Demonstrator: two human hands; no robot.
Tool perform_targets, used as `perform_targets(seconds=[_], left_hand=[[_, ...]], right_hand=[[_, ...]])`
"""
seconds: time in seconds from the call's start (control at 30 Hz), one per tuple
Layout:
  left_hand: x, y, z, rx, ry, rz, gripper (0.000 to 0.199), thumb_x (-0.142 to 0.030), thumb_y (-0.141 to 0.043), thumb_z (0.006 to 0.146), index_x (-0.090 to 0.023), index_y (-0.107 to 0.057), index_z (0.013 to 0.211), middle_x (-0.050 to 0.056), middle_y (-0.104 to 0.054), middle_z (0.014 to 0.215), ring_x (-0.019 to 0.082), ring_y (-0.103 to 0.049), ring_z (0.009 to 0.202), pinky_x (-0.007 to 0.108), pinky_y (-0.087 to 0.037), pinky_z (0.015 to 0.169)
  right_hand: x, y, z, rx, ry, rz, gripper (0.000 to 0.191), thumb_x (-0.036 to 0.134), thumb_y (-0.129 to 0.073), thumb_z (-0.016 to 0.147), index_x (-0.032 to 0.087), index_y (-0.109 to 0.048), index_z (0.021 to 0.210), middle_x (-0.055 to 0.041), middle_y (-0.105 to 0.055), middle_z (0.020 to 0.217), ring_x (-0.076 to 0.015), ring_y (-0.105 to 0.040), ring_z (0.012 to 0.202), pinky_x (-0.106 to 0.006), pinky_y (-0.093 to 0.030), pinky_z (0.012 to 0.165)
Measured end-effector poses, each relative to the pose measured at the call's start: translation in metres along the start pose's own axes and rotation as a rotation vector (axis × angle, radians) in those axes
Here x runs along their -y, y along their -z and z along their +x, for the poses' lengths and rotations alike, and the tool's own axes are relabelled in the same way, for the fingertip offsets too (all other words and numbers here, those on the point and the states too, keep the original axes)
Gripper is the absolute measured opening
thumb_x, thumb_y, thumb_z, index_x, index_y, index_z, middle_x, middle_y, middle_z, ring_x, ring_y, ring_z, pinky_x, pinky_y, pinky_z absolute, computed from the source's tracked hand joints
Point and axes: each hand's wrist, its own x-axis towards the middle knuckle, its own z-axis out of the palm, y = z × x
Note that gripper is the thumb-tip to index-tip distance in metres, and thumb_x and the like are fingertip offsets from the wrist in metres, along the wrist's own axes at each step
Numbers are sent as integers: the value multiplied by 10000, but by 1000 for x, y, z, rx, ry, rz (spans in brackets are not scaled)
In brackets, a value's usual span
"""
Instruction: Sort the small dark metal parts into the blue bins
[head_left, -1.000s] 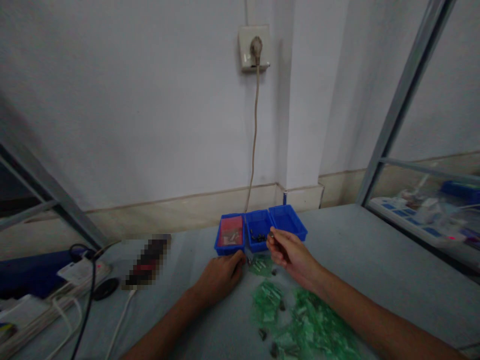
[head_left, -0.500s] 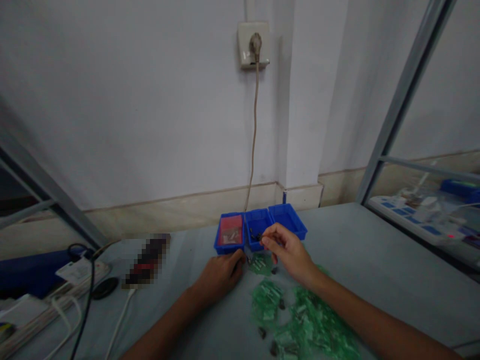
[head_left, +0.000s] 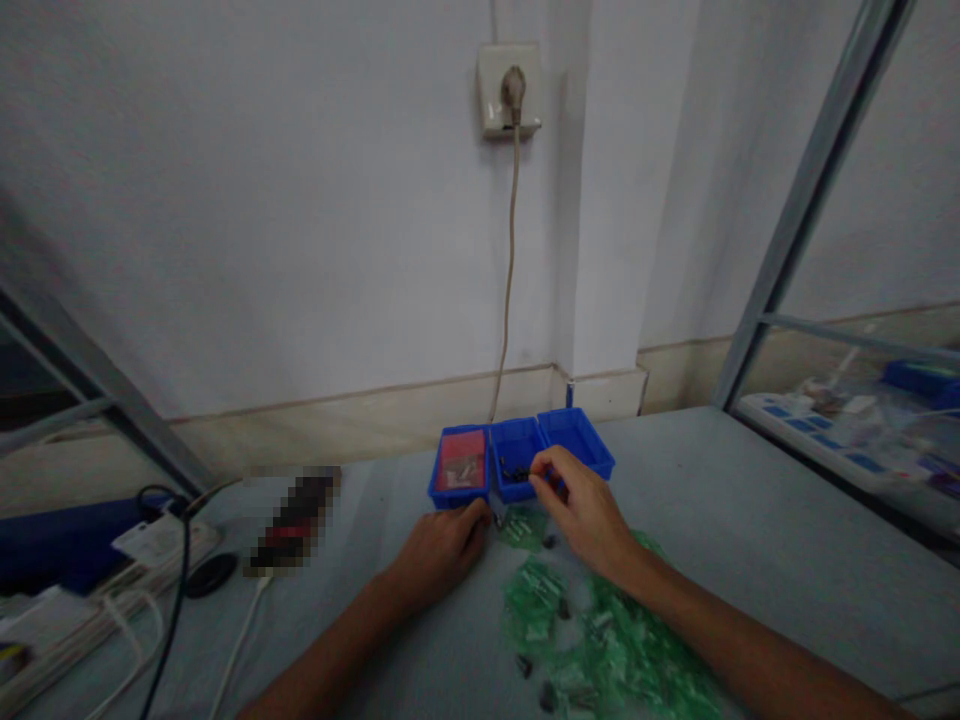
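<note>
On the table (head_left: pixel 750 520), with the small bag (head_left: pixel 522 528) as clock centre, the middle tray (head_left: pixel 519 440) lies at 12 o'clock, small parts (head_left: pixel 514 472) in it. The left tray (head_left: pixel 448 499), a packet (head_left: pixel 461 465) inside, sits at 11; the right tray (head_left: pixel 574 435) at 1; the right hand (head_left: pixel 579 500) at 2; a heap of bags (head_left: pixel 637 650) between 4 and 5; a second bag (head_left: pixel 534 595) at 6; the left hand (head_left: pixel 442 548) at 9.
</note>
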Motion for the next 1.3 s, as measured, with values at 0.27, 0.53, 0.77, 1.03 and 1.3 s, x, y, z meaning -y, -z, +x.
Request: perform_targets(seconds=[0.27,0.53,0.77,1.03,1.3], left_hand=[[1,-1,0,-11,-11,-8,133,-262,-405,1002,-266,-511,1083,3,-706,942,192,-684,817,265,-449,690],[2,-2,0,-2,4,-3,144,-267,-408,999,-270,-516,1094,7,-703,933,191,-680,817,267,-450,699],[2,-2,0,0,8,-6,144,-253,-405,991,-263,-517,1081,11,-707,957,182,-679,813,262,-455,704],[1,-1,0,0,11,1,151,-268,-389,1002,-269,-523,1072,5,-702,921,181,-678,790,254,-458,686],[1,-1,0,-9,1,-7,150,-265,-400,990,-267,-520,1080,11,-706,940,185,-676,809,259,-466,702]], right_hand=[[-18,-5,8,37,-378,502,240,463,-598,908,224,-575,914,15,-628,772,-114,-467,482,-235,-345,416],[-26,-4,10,-1,-463,498,300,516,-575,913,216,-581,904,33,-574,664,-106,-432,431,-225,-316,385],[-27,-2,3,49,-53,-212,113,204,-498,974,232,-604,999,-43,-622,992,-206,-618,942,-337,-461,873],[-26,-6,-3,183,-39,-380,232,181,-476,997,263,-602,1173,-56,-585,1138,-199,-635,985,-308,-466,867],[-14,-4,-5,258,-5,-393,37,252,-565,958,237,-580,988,-25,-654,894,-198,-628,780,-291,-403,691]])
